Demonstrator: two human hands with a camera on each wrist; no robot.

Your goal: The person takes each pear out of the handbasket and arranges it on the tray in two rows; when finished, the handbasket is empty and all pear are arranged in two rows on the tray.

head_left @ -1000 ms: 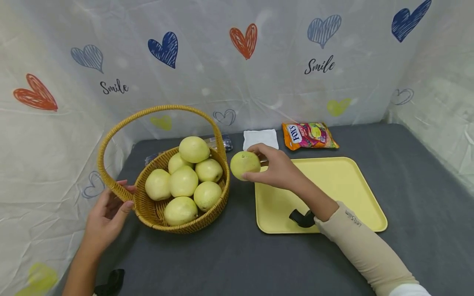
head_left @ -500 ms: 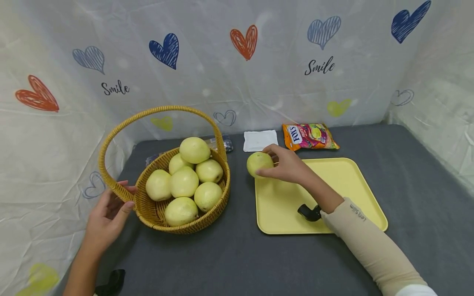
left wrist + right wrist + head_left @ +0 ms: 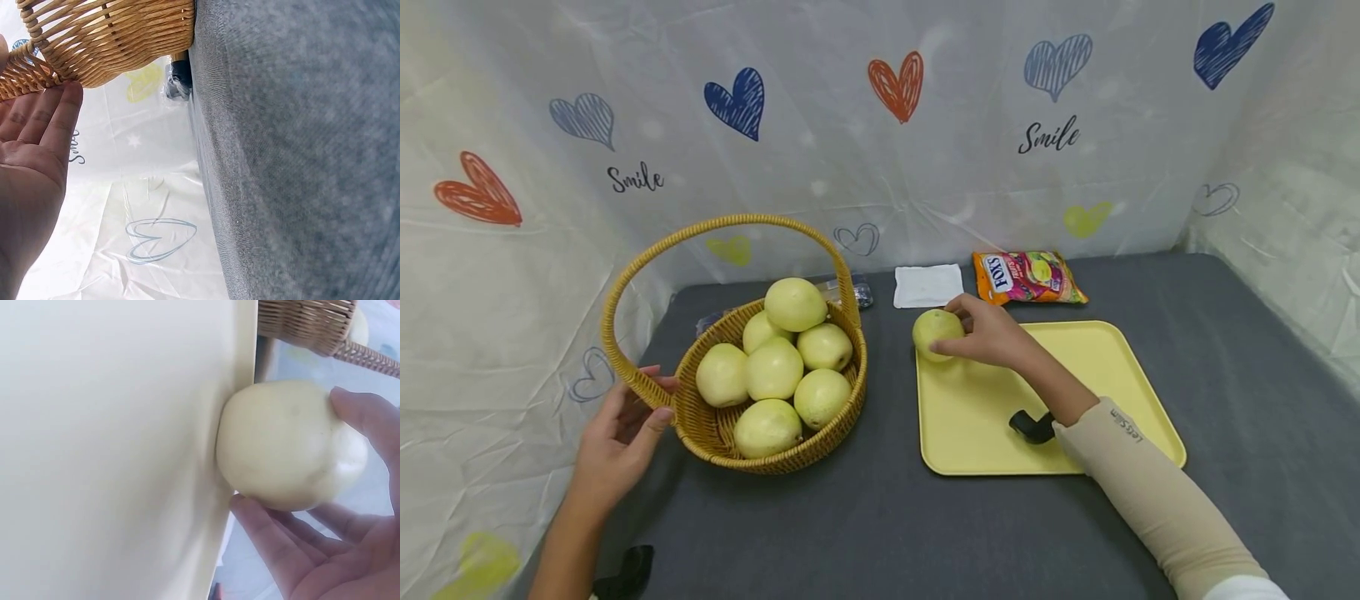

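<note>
A round, pale yellow-green, pear-like fruit [image 3: 937, 335] is held by my right hand [image 3: 988, 333], thumb on the near side and fingers behind. The fruit is at the back left corner of the yellow tray [image 3: 1000, 425]. In the right wrist view the same fruit [image 3: 287, 445] meets the tray's surface [image 3: 112, 450]. My left hand [image 3: 617, 437] grips the wicker basket [image 3: 707, 429] at the left foot of its handle. In the left wrist view its fingers [image 3: 59, 119] lie against the weave. Several similar fruits [image 3: 774, 368] are piled in the basket.
Behind the tray lie a white packet [image 3: 928, 286] and an orange Fox's candy bag [image 3: 1028, 277]. A dark, plastic-wrapped item [image 3: 861, 292] is partly hidden behind the basket. A grey cloth [image 3: 880, 533] covers the table, and a white printed curtain [image 3: 820, 150] hangs behind.
My right hand has carried the fruit rightward, from beside the basket's rim to the tray's back left corner. The left hand and basket have stayed in place.
</note>
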